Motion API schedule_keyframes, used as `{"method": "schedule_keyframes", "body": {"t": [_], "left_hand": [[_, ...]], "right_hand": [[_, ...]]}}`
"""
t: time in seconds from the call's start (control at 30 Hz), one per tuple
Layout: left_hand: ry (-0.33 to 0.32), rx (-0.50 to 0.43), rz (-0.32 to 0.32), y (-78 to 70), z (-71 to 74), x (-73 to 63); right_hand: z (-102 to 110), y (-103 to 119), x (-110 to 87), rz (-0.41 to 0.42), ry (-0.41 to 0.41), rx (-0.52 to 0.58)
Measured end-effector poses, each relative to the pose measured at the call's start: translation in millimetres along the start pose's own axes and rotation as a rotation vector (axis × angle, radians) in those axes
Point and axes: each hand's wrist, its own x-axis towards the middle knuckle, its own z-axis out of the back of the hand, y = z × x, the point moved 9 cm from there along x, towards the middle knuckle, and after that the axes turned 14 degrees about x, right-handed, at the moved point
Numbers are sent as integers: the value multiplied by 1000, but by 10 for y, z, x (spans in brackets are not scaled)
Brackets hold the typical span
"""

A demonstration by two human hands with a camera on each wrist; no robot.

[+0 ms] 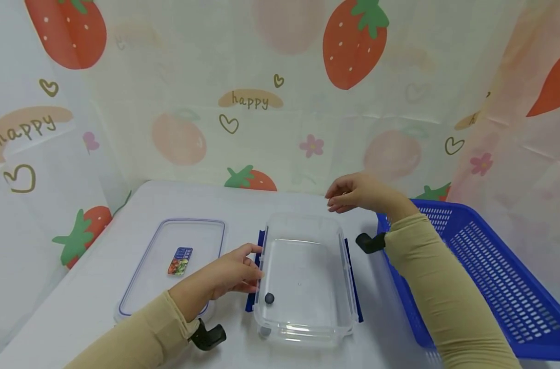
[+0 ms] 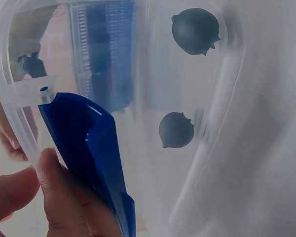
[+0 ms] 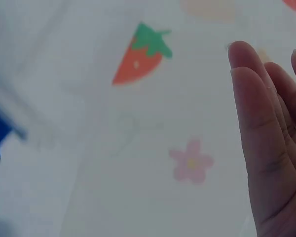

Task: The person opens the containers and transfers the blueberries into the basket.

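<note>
A clear plastic food container (image 1: 307, 302) stands on the white table, with blue side latches hanging down. My left hand (image 1: 237, 270) holds its left rim; in the left wrist view the thumb is beside the rim and the fingers (image 2: 54, 187) lie behind the blue latch (image 2: 81, 133). One dark, round, blueberry-like thing (image 1: 269, 298) shows in the container's near left corner. A second dark round shape (image 2: 176, 130) shows in the left wrist view; I cannot tell whether it is a reflection. My right hand (image 1: 357, 192) hovers beyond the container's far right corner, fingers loosely bent, holding nothing.
The clear lid (image 1: 146, 266), with a blue seal and a small picture label (image 1: 180, 261), lies at the left. A blue perforated basket (image 1: 501, 277) stands at the right, under my right forearm. A strawberry-printed cloth (image 1: 280, 138) hangs behind the table.
</note>
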Motion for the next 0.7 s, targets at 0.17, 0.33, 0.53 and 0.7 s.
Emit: {"method": "schedule_keyframes", "body": {"t": [0.17, 0.33, 0.53, 0.7], "left_hand": [[-8, 4, 0, 6, 3, 1], [-9, 13, 7, 6, 1, 6], [2, 16, 12, 14, 1, 19], [10, 18, 2, 21, 4, 18]], "right_hand": [[-486, 16, 162, -16, 110, -30], [-888, -60, 280, -58, 162, -64], [-1319, -224, 367, -105, 228, -58], [-1605, -395, 392, -170, 294, -44]]}}
